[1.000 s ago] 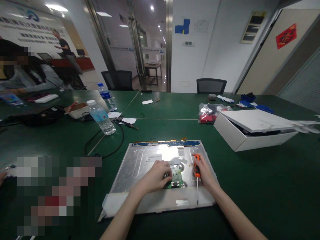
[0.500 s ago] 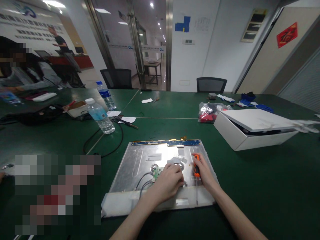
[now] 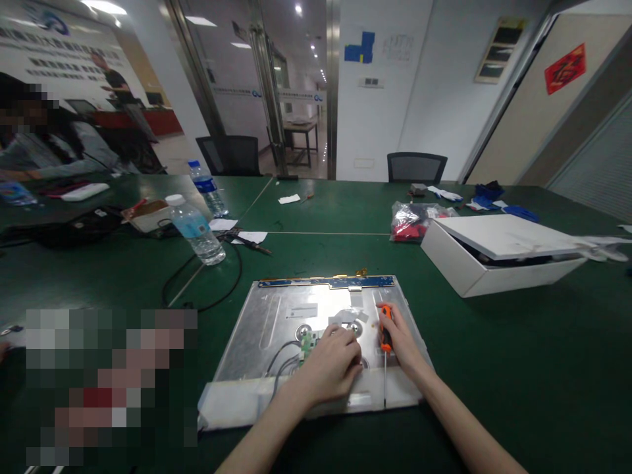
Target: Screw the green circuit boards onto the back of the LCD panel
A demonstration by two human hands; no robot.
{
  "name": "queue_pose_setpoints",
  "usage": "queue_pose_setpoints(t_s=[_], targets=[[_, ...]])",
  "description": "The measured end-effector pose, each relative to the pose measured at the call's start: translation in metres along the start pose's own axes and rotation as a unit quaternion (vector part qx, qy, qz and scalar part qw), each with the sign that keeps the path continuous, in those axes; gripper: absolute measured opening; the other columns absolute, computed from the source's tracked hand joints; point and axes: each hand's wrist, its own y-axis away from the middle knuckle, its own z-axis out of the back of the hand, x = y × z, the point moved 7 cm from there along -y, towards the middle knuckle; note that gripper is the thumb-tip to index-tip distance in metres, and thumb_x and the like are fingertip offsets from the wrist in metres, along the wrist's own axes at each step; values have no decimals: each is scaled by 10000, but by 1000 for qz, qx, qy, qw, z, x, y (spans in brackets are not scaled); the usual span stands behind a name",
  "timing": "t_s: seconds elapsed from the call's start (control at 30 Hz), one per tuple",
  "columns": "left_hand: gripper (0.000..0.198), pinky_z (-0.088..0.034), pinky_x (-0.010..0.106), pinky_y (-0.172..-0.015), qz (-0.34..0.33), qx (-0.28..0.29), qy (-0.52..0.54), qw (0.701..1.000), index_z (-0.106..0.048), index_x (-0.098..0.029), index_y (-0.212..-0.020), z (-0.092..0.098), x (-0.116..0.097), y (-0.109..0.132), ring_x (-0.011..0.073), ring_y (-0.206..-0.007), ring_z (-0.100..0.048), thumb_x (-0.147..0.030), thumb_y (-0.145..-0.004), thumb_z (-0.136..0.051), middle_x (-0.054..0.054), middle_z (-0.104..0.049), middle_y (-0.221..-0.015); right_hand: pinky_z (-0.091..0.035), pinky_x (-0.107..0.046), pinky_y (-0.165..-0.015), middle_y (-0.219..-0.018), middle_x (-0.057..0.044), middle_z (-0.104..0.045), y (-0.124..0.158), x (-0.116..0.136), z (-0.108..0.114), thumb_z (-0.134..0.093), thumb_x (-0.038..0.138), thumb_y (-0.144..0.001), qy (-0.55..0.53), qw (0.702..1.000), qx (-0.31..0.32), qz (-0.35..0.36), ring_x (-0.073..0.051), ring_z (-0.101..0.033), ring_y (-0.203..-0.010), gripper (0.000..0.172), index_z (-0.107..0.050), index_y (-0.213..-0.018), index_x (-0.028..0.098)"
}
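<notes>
- Head view: the left hand point(image 3: 336, 359) was arched over a small green circuit board point(image 3: 307, 342), fingers curled down at its right part; whether they gripped anything could not be told, since the back of the hand hid the fingertips.
- The right hand point(image 3: 401, 336) was closed round the handle of an orange-and-black screwdriver point(image 3: 386, 344), its thin metal shaft pointing back toward the person, away from the board. The two hands were near each other but apart.
- Just changed: the left hand had shifted from the board's left part to its right, uncovering thin grey cables point(image 3: 284, 362) at the left end and hiding the connector side. Attention seemed to have passed across the board, with bare fingers doing the handling and the screwdriver kept in reserve.
- The board lay on a flat silver metal panel point(image 3: 270, 322), with a narrow blue circuit strip point(image 3: 375, 282) along its far edge and a whitish translucent band point(image 3: 232, 401) along the near one.
- Farther out on the green bench point(image 3: 494, 362) were a clear white-capped water bottle point(image 3: 200, 234) and a white cardboard box point(image 3: 449, 260).
</notes>
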Motion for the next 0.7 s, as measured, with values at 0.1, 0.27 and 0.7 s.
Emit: queue_pose_setpoints(t_s=[0.1, 0.27, 0.7], targets=[[61, -338, 402, -951, -9, -2, -3, 1000, -598, -181, -837, 0, 0, 1, 212, -923, -537, -169, -779, -612, 34, -598, -912, -301, -203, -429, -548, 99, -391, 1, 1, -1, -516, 553, -756, -3, 1000, 0, 3, -105, -382, -463, 452, -477, -1049, 211], [71, -349, 389, -932, -22, -6, -22, 999, -584, -175, -817, -4, 1, 1, 202, -887, -548, -120, -809, -541, 37, -606, -885, -323, -202, -439, -564, 93, -402, 0, 2, 0, -516, 538, -764, 2, 1000, -6, 16, -106, -398, -482, 433, -484, -1044, 209], [72, -393, 339, -836, -20, 7, -35, 999, -579, -169, -794, -5, 3, 0, 194, -849, -549, -108, -799, -540, 39, -615, -868, -316, -192, -319, -594, 105, -444, 2, 5, 5, -540, 564, -779, -31, 997, -60, 36, -96, -419, -368, 500, -376, -1132, 250]])
